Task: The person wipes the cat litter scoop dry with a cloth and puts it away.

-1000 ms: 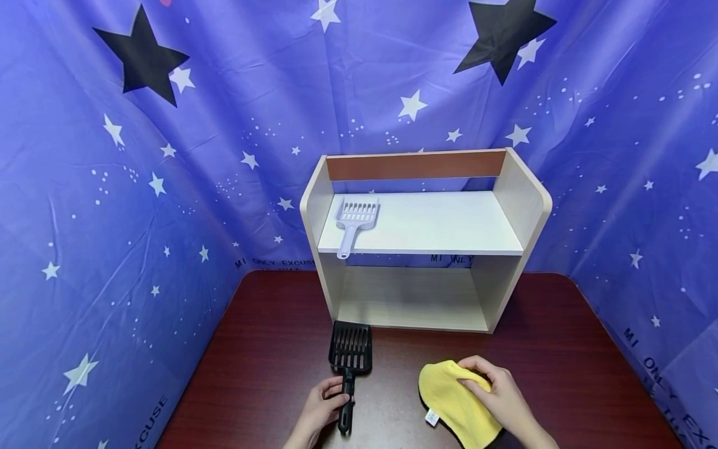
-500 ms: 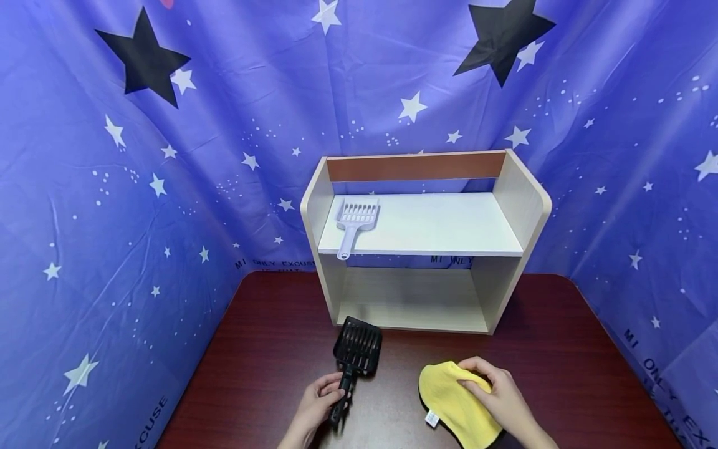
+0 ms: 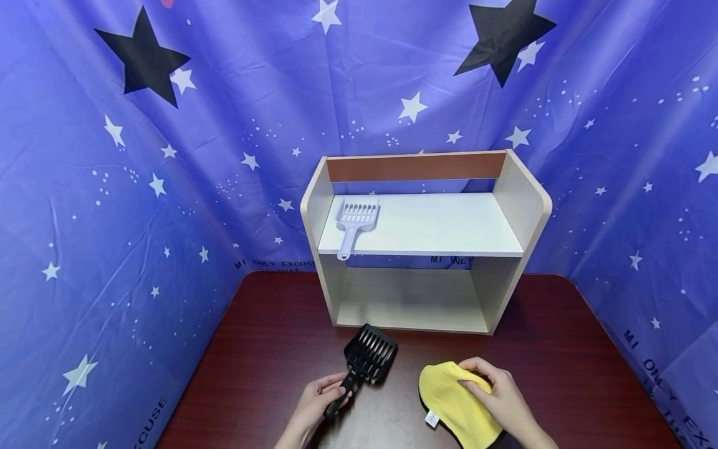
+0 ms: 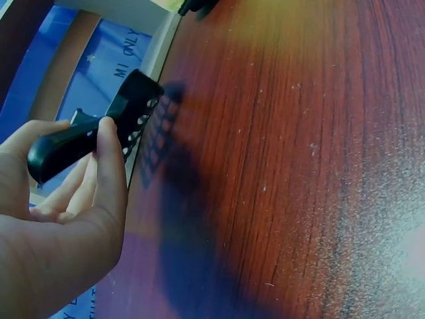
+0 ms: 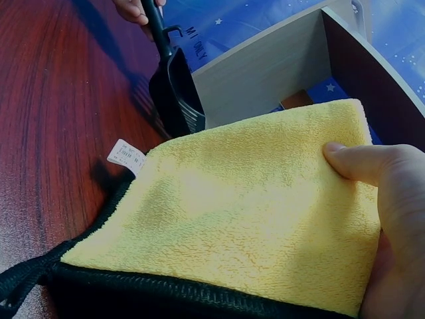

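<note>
My left hand (image 3: 318, 402) grips the handle of a black slotted litter scoop (image 3: 371, 352), its head angled up and to the right in front of the shelf. In the left wrist view the scoop (image 4: 136, 100) is lifted off the table and casts a slotted shadow. My right hand (image 3: 503, 396) pinches the upper edge of a yellow cleaning cloth (image 3: 457, 399) with dark edging and a white tag. Thumb on top, the right hand (image 5: 392, 193) holds the cloth (image 5: 246, 212) spread out in the right wrist view; the fingers beneath are mostly hidden.
A pale two-level shelf (image 3: 421, 246) stands at the back of the dark red wooden table (image 3: 269, 349). On its upper board, at the left, lies a light lavender litter scoop (image 3: 357, 218), handle end over the front edge. A blue star-patterned curtain (image 3: 224, 125) surrounds the table.
The black scoop has come up off the table and turned clockwise, its head swinging right towards the cloth. My right hand and the cloth stay where they were.
</note>
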{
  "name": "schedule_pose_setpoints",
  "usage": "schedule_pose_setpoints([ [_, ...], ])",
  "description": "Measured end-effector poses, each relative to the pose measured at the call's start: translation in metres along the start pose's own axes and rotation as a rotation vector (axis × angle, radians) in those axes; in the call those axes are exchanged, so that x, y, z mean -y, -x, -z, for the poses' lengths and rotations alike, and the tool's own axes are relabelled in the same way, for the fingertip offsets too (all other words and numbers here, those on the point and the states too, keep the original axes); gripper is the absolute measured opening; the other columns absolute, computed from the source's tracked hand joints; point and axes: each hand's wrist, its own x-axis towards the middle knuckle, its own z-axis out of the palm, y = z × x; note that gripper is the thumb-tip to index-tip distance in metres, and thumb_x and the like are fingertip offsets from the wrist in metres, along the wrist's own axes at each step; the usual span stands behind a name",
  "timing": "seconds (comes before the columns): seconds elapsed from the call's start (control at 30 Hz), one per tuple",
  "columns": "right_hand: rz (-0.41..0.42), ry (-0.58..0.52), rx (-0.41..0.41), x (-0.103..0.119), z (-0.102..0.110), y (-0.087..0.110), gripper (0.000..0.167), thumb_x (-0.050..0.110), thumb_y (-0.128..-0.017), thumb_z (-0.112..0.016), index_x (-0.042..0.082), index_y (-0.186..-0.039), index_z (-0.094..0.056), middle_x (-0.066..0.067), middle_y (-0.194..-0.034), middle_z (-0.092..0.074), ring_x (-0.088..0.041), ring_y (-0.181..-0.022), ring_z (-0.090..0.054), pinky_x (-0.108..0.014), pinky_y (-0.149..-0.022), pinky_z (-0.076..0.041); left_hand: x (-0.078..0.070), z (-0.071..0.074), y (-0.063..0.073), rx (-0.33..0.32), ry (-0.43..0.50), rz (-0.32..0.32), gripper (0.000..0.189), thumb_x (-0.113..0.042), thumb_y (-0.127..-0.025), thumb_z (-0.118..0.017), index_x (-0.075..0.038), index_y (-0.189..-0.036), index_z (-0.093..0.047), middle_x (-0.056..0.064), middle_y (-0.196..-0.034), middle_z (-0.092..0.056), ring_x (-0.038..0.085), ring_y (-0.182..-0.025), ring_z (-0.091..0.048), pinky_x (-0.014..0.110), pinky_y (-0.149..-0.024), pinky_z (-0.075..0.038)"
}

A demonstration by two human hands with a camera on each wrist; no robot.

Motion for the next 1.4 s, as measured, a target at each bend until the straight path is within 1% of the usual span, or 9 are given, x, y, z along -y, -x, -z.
schedule_pose_setpoints([
  [0.2,0.002,-0.005,-0.001,0.001,0.000,0.000,0.035,-0.009,-0.078,-0.075,0.018,-0.099,-0.068,0.009,-0.091,-0.072,0.007,-0.079,-0.060,-0.011,-0.064,-0.048,-0.003,0.001,0.000,0.054,0.031,0.034,0.054,0.006,-0.093,-0.056,0.025,-0.138,-0.036,0.030,-0.127,-0.063,0.011,-0.093,-0.072,0.021,-0.086,-0.059],
  [0.33,0.012,-0.018,-0.003,0.005,0.001,-0.001,0.034,-0.010,-0.078,-0.075,0.016,-0.100,-0.068,0.005,-0.090,-0.072,0.006,-0.080,-0.060,-0.010,-0.064,-0.048,-0.004,0.001,0.001,0.085,0.035,0.031,0.055,0.006,-0.093,-0.056,0.024,-0.139,-0.034,0.029,-0.130,-0.062,0.011,-0.098,-0.071,0.021,-0.088,-0.058],
  [0.53,0.002,-0.021,0.000,0.005,0.000,-0.001,0.034,-0.010,-0.078,-0.075,0.016,-0.099,-0.068,0.006,-0.090,-0.072,0.006,-0.080,-0.060,-0.011,-0.064,-0.049,-0.006,-0.001,0.002,0.073,0.063,0.021,0.055,0.004,-0.094,-0.057,0.022,-0.141,-0.034,0.019,-0.128,-0.065,0.012,-0.104,-0.069,0.020,-0.090,-0.057],
  [0.7,-0.006,-0.010,0.005,0.002,0.000,-0.001,0.035,-0.009,-0.078,-0.075,0.017,-0.099,-0.068,0.010,-0.091,-0.071,0.007,-0.080,-0.060,-0.011,-0.064,-0.049,-0.007,-0.003,0.002,0.061,0.084,0.022,0.054,0.006,-0.094,-0.057,0.022,-0.141,-0.034,0.025,-0.132,-0.061,0.013,-0.104,-0.070,0.023,-0.092,-0.057],
  [0.87,-0.005,-0.008,0.007,0.001,0.000,-0.001,0.035,-0.009,-0.077,-0.075,0.017,-0.099,-0.068,0.011,-0.091,-0.071,0.007,-0.080,-0.060,-0.011,-0.064,-0.049,-0.007,-0.002,0.002,0.056,0.052,0.013,0.054,0.007,-0.094,-0.058,0.023,-0.140,-0.035,0.031,-0.135,-0.057,0.012,-0.104,-0.070,0.022,-0.092,-0.057],
  [0.97,0.001,-0.010,0.007,0.003,0.000,-0.001,0.035,-0.009,-0.078,-0.075,0.017,-0.099,-0.068,0.010,-0.091,-0.071,0.006,-0.080,-0.060,-0.011,-0.064,-0.049,-0.007,-0.003,0.001,0.037,0.055,0.011,0.054,0.006,-0.094,-0.058,0.022,-0.140,-0.036,0.025,-0.131,-0.063,0.012,-0.104,-0.070,0.020,-0.090,-0.057],
  [1.1,0.007,-0.012,0.008,0.004,0.000,-0.002,0.035,-0.009,-0.078,-0.075,0.017,-0.100,-0.068,0.009,-0.091,-0.072,0.007,-0.080,-0.060,-0.011,-0.064,-0.049,-0.007,-0.003,0.001,0.007,0.092,0.010,0.053,0.005,-0.094,-0.059,0.021,-0.140,-0.038,0.011,-0.123,-0.070,0.013,-0.104,-0.071,0.019,-0.090,-0.057],
  [1.27,0.014,-0.018,0.011,0.007,0.000,-0.004,0.035,-0.010,-0.077,-0.076,0.016,-0.100,-0.068,0.008,-0.091,-0.072,0.007,-0.081,-0.061,-0.011,-0.064,-0.049,-0.008,-0.003,0.001,0.011,0.099,0.003,0.052,0.005,-0.094,-0.059,0.021,-0.139,-0.039,0.007,-0.121,-0.071,0.011,-0.104,-0.070,0.020,-0.091,-0.057],
  [1.4,-0.005,-0.029,0.032,0.011,-0.001,-0.007,0.033,-0.007,-0.079,-0.076,0.017,-0.100,-0.069,0.007,-0.093,-0.073,0.006,-0.082,-0.062,-0.012,-0.064,-0.051,-0.007,-0.004,0.002,0.021,0.074,-0.012,0.052,0.005,-0.093,-0.060,0.021,-0.138,-0.040,0.001,-0.119,-0.072,0.004,-0.104,-0.068,0.021,-0.094,-0.056],
])
